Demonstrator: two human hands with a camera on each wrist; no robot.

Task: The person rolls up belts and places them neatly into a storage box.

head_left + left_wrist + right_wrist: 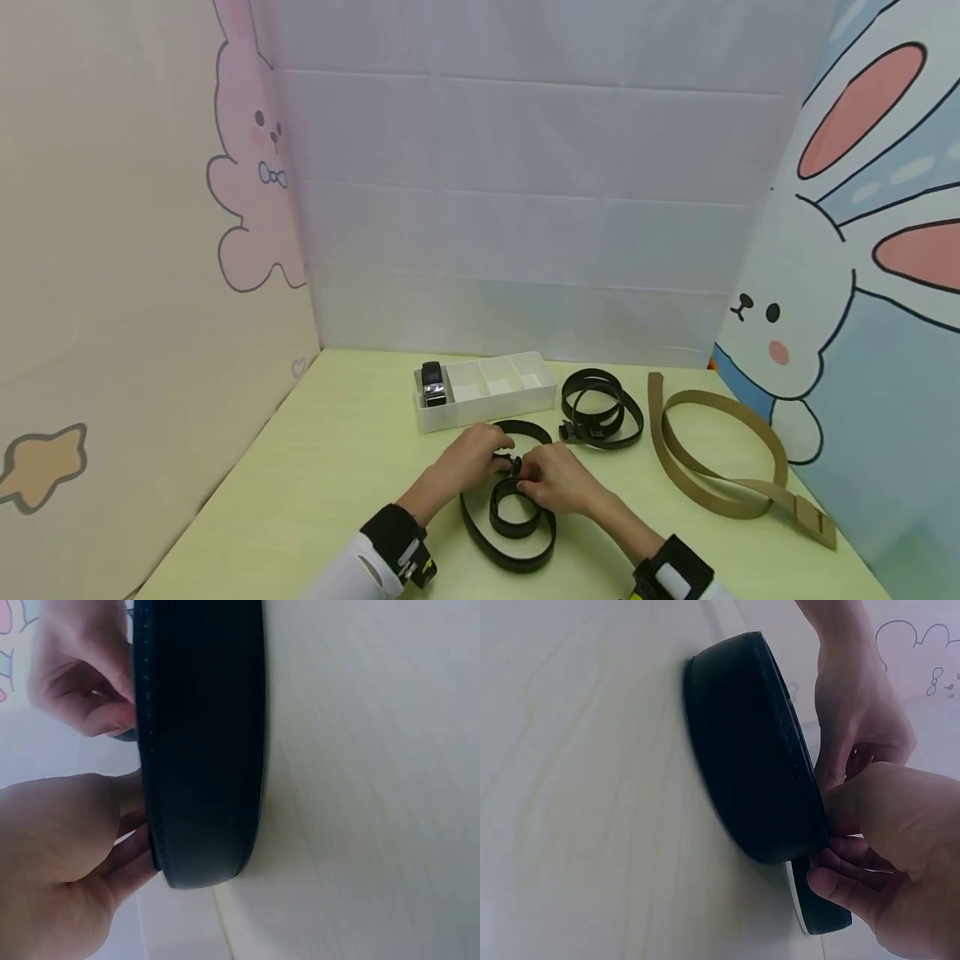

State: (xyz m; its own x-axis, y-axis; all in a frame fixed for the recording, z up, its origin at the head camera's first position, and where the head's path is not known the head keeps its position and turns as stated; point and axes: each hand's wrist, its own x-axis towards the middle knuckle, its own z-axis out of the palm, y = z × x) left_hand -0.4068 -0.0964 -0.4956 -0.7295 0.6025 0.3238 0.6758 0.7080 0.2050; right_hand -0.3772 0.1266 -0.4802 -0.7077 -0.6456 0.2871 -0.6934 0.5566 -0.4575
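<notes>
A black belt stands on its edge on the table in loose loops, with a smaller coil at its middle. My left hand grips the belt near what looks like its dark buckle, at the far side of the coil. Close beside it, my right hand pinches the strap with thumb and fingers. In the left wrist view the belt's broad outer face hides part of both hands' fingertips. The right wrist view shows the curved strap in front of the fingers, so the exact grip on the buckle is hidden.
A white divided tray stands behind the hands, a rolled black belt with a silver buckle in its left compartment. Another coiled black belt lies right of the tray. Farther right is a loosely looped tan belt. Printed cloth walls surround the table.
</notes>
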